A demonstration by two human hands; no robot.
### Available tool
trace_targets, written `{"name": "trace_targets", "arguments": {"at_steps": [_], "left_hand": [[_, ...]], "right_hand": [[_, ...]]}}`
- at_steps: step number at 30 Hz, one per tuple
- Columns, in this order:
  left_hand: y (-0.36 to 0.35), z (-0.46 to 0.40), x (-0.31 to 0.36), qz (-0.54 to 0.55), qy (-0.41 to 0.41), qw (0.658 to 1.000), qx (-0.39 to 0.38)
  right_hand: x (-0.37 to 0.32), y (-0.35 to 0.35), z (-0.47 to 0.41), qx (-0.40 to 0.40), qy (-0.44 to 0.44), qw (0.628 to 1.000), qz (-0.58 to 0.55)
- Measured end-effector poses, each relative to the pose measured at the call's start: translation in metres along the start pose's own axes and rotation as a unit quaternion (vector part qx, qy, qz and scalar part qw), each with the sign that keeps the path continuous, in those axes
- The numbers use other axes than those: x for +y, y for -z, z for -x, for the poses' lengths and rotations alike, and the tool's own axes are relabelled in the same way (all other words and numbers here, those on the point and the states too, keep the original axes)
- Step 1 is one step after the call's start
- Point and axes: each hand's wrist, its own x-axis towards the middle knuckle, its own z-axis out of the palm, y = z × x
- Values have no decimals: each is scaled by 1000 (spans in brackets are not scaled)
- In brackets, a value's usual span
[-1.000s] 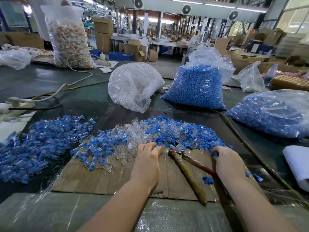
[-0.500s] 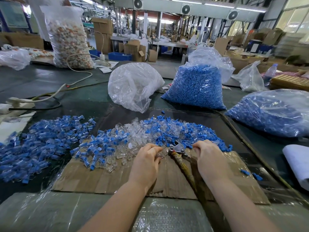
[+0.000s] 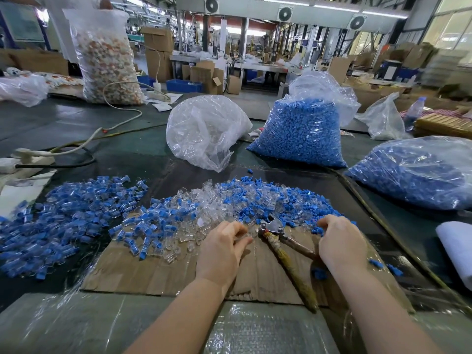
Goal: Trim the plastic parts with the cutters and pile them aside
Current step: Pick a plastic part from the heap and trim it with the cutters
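Both hands reach into the near edge of a heap of parts (image 3: 229,203), clear tubes mixed with blue caps, spread across the far side of a cardboard sheet (image 3: 158,272) on a dark table (image 3: 76,129). The left hand (image 3: 221,247) lies palm down with its fingers curled, the thumb and fingertips closing on a small clear piece at the heap's edge; how firmly it grips cannot be told. The right hand (image 3: 339,241) is also palm down, fingers bent into the blue pieces at the heap's right side; whether it holds anything is hidden by the hand itself. Between the two hands lie the cutters (image 3: 286,251), flat on the cardboard, metal head toward the heap and wrapped handles splayed toward the person; one handle runs under the right hand. A few stray blue bits (image 3: 319,273) sit on the cardboard near the right wrist. To the left, apart from the heap, a second pile (image 3: 63,213) of mostly blue pieces spreads over the table. Behind the heap stand a clear bag (image 3: 204,129) and a bag of blue caps (image 3: 301,134); another blue-filled bag (image 3: 419,172) lies at the right.
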Motion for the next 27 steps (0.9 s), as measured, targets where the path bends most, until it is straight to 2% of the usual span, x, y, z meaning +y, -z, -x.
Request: {"name": "trace_targets", "arguments": {"at_steps": [6,15,27], "left_hand": [[0,-3,-1,-14,7,1000,-7],[1,-2,1,11,11,999,-33],[2,-3,0,9,0,1000,-17]], "right_hand": [[8,2,-5,-47,-43,998,-17],[7,1,-5,-68,-25,996,-53],[6,-1,-2,-72,1,993,-96]]}}
